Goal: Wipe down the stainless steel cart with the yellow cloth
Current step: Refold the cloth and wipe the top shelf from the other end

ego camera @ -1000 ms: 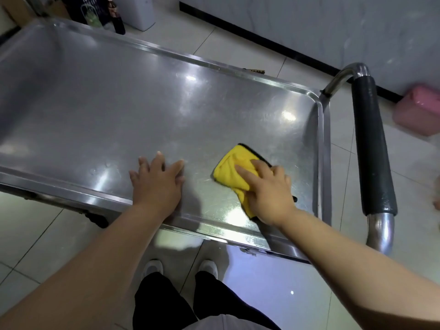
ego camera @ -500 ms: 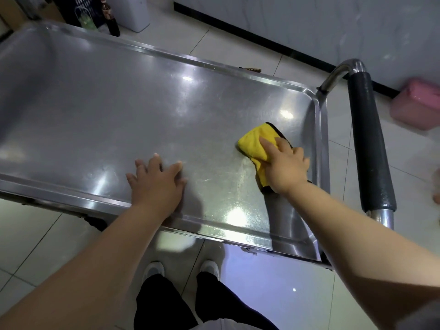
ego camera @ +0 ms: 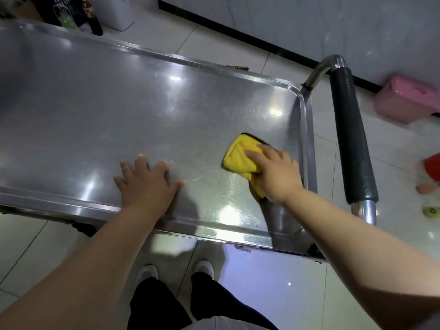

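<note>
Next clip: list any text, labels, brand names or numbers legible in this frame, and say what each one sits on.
None is legible.
Stainless steel cart: bare metal, no markings.
Yellow cloth: no tag or print visible.
Black handle grip: plain.
Dark bottle at the far edge: has a label, too small and blurred to read.
Pink box on the floor: no print visible.
</note>
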